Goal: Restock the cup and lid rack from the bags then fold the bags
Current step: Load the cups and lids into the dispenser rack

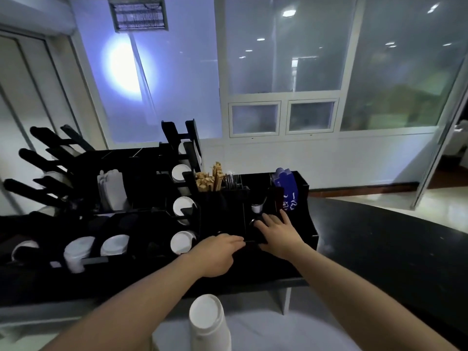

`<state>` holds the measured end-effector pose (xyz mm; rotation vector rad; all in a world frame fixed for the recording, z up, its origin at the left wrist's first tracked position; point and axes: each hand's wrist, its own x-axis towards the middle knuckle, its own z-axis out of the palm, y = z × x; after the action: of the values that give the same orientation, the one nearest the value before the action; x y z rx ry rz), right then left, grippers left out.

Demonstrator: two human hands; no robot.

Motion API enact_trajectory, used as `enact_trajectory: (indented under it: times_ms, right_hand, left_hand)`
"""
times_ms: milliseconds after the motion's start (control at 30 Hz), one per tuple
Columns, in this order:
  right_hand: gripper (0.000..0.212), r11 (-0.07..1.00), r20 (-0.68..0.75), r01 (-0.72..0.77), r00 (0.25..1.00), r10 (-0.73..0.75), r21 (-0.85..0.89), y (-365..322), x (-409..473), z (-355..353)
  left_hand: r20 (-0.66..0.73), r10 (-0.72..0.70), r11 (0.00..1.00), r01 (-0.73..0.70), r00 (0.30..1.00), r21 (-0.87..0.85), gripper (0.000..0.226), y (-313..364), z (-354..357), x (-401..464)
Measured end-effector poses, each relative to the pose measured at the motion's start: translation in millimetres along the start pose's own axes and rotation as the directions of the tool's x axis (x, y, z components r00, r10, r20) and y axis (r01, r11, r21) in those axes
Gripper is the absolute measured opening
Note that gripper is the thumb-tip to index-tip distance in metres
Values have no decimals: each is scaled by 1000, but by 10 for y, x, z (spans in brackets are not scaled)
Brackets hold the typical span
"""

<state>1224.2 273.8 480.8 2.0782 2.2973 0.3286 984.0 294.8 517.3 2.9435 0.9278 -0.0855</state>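
Observation:
A black cup and lid rack [141, 224] stands on the dark counter, with white cups [76, 249] lying in its front tubes and white lids [181, 240] in a side column. My right hand [278, 233] reaches into the front compartment of the black organizer [307, 224]; its spread fingers and thumb wrap a dark stack of black lids [257, 230]. My left hand [217, 252] sits just left of it at the compartment's divider with fingers curled; what it holds is lost in the dark. A stack of white cups [210, 323] stands close below me.
The organizer holds brown sachets and stirrers [210, 177], clear cutlery [229, 179], a small white spoon [258, 206] and a blue packet [286, 188]. White napkins [111, 188] stand in the rack. The dark counter [379, 249] runs to the right.

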Motion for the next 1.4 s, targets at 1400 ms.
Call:
enact_trajectory:
  times_ms: [1400]
  right_hand:
    - [45, 788, 365, -532, 832, 418, 310, -1726, -3217, 599]
  left_hand:
    - [12, 196, 978, -195, 980, -69, 32, 1567, 1436, -2113]
